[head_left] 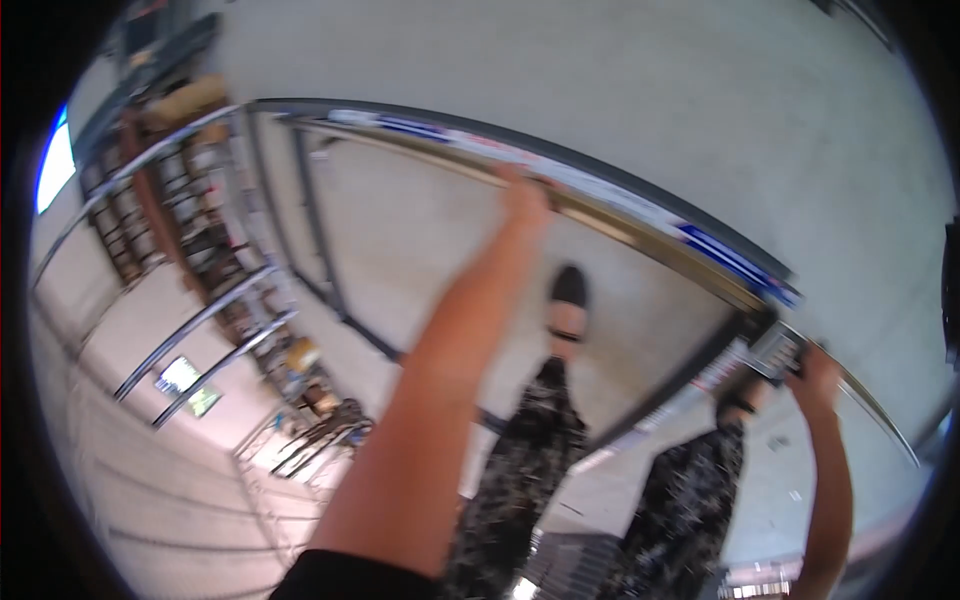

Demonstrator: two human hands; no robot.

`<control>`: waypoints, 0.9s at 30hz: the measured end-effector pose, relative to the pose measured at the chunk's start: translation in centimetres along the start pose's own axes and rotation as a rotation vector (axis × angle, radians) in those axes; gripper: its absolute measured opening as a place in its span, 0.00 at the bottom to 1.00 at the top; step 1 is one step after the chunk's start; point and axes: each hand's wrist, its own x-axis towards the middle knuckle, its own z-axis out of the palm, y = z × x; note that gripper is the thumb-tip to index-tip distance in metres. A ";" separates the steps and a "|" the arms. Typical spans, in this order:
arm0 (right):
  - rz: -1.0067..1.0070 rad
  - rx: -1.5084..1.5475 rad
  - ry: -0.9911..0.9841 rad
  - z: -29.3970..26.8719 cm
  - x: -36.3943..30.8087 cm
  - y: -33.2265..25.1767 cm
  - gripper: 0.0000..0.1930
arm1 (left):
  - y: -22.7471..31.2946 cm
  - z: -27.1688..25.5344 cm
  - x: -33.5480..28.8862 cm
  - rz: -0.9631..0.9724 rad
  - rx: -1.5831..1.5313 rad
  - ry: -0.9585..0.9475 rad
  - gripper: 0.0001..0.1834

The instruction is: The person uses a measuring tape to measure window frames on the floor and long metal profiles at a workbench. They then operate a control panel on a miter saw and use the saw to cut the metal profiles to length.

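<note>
A rectangular grey metal frame (640, 190) with blue-and-white film along its far bar surrounds my feet. My left hand (525, 195) reaches forward to that bar, its fingers closed over the gold-coloured inner edge, somewhat blurred. At the frame's right corner, my right hand (818, 380) is closed on a silver-grey boxy metal piece (775, 350); its exact kind cannot be made out. A long thin strip (880, 415) runs from beside the right hand toward the lower right.
Stacked profile ends and mixed materials (185, 210) fill a rack on the left, with curved metal rails (200, 335) before it. My shoe (569, 290) is on the grey floor inside the frame. A dark object (952, 290) stands at the right rim.
</note>
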 end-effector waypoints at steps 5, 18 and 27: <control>-0.110 0.038 0.138 0.9 -0.1 1.0 0.29 | 1.1 1.5 -1.9 -0.083 -0.267 0.237 0.29; 0.001 -0.100 -0.042 -1.5 0.0 -0.9 0.23 | -1.3 -1.0 2.2 0.096 -0.102 -0.034 0.30; -0.024 -0.034 0.013 -4.2 -1.3 -4.6 0.25 | -0.1 0.9 -0.8 0.095 -0.208 0.162 0.26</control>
